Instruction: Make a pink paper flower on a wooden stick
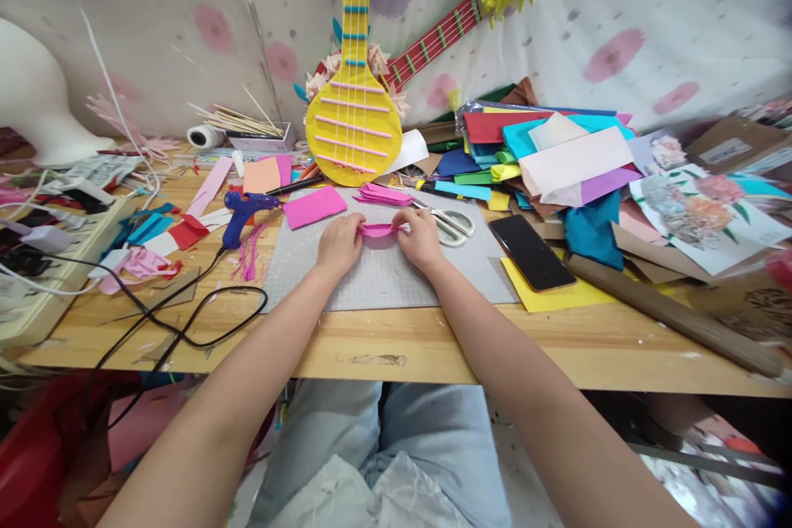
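Observation:
Between my hands is a narrow strip of folded magenta paper (379, 230), held just above the grey cutting mat (371, 285). My left hand (340, 243) pinches its left end, and my right hand (419, 238) pinches the right end. Beyond my left hand lies a flat magenta paper piece (315, 207). Several cut magenta pieces (384, 195) are stacked just past the strip. White-handled scissors (454, 225) rest on the mat beside my right hand, their blades partly hidden.
A blue glue gun (241, 214) with a trailing black cord lies left of the mat. To the right are a phone (532, 252), a brown stick (674, 313) and heaped coloured paper (557, 148). A yellow paper lute (354, 128) stands at the back.

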A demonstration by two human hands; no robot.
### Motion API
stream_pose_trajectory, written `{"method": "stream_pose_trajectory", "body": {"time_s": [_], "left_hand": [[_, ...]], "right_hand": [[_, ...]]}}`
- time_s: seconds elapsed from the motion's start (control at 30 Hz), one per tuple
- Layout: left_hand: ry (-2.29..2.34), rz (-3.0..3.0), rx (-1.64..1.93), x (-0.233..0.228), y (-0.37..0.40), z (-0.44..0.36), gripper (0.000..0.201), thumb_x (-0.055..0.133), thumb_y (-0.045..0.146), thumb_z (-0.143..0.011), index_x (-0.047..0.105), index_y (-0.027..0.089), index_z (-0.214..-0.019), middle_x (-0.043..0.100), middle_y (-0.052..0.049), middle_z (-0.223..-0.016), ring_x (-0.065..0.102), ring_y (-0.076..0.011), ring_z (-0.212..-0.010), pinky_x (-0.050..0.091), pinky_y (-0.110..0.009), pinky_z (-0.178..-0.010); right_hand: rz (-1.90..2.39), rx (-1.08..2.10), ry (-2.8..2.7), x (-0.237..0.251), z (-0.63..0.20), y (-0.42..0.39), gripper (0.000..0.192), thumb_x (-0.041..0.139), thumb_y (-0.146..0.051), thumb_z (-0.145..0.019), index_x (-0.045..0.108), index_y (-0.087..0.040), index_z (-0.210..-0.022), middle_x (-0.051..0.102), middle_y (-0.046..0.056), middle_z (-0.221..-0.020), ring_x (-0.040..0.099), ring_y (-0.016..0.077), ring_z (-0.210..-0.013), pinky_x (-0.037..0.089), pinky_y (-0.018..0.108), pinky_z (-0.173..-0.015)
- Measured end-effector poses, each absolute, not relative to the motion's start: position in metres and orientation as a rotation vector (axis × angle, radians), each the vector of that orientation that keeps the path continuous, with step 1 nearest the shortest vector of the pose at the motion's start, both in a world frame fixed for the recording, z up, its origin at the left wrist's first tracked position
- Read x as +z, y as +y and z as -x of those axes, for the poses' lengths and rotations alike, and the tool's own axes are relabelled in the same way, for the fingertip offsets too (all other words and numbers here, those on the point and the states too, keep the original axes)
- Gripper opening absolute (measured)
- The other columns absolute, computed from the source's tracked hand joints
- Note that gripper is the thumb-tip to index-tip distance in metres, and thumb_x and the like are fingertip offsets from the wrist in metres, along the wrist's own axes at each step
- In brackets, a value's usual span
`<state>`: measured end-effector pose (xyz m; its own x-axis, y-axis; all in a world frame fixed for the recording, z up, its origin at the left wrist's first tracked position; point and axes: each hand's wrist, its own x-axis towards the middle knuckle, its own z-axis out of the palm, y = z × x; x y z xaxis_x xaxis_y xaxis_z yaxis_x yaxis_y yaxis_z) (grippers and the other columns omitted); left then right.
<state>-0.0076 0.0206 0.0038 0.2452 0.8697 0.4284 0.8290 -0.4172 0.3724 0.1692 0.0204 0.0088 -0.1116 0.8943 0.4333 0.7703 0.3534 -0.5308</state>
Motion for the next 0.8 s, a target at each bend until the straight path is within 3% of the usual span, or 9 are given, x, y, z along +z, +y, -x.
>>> {"method": "stream_pose_trajectory", "body": {"time_s": [0.17, 0.43, 0.8], "left_hand": [[1.728, -2.482, 0.781, 0.007, 0.014, 0.008, 0.025, 0.045, 0.011, -0.075, 0.058, 0.021, -0.094, 0.064, -0.005, -0.089, 0.055, -0.0215, -0.09, 0.041, -0.036, -0.082], [1.665, -2.4, 0.901, 0.008, 0.005, 0.011, 0.033, 0.051, 0.013, -0.072, 0.055, 0.021, -0.104, 0.064, -0.004, -0.098, 0.05, -0.0214, -0.101, 0.038, -0.034, -0.089], [1.706, -1.979, 0.964, 0.006, 0.014, 0.01, 0.024, 0.055, 0.023, -0.073, 0.053, 0.021, -0.098, 0.068, -0.001, -0.083, 0.055, -0.0181, -0.085, 0.041, -0.032, -0.079]], "right_hand": [[1.451, 0.253, -2.02, 0.008, -0.17, 0.021, 0.03, 0.045, -0.005, -0.063, 0.057, -0.02, -0.086, 0.065, 0.003, -0.085, 0.05, 0.021, -0.088, 0.037, 0.033, -0.08], [1.525, 0.542, -1.948, 0.005, -0.167, 0.019, 0.026, 0.049, -0.011, -0.067, 0.054, -0.02, -0.091, 0.065, 0.0, -0.084, 0.058, 0.0142, -0.075, 0.041, 0.027, -0.07], [1.706, 0.584, -1.763, 0.005, -0.16, 0.021, 0.014, 0.051, -0.023, -0.073, 0.056, -0.019, -0.086, 0.064, 0.0, -0.076, 0.057, 0.0148, -0.072, 0.04, 0.027, -0.066]]}}
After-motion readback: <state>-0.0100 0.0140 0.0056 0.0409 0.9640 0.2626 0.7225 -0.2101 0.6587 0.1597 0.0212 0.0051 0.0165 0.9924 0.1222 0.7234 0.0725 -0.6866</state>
